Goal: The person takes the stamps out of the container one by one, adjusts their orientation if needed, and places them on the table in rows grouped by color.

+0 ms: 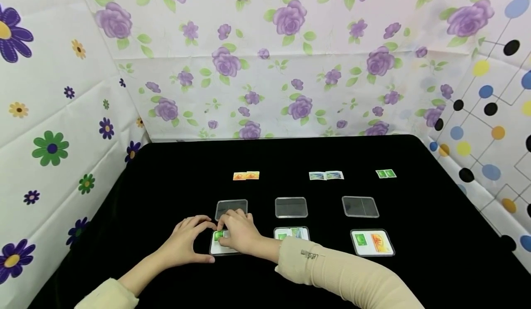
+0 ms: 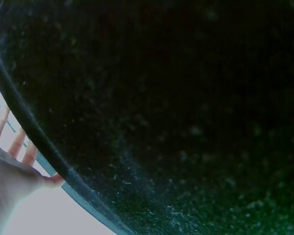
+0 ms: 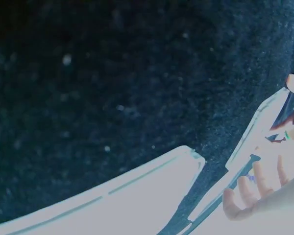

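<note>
My left hand arches around the left end of a shallow clear-rimmed case with a white inside. Its thumb is at the near corner and its fingertips at the far one. Over the same case, my right hand reaches down from the right, thumb and forefinger at a small green stamp at the case's left side. The right hand hides most of the case. In the left wrist view the left hand shows at the lower left; the right hand's curled fingers show in the right wrist view.
Two more white-lined cases lie rightward: a middle one, partly behind the sleeve, and a right one with green and orange stamps. Behind are clear lids, then orange stamps, landscape stamps and green stamps.
</note>
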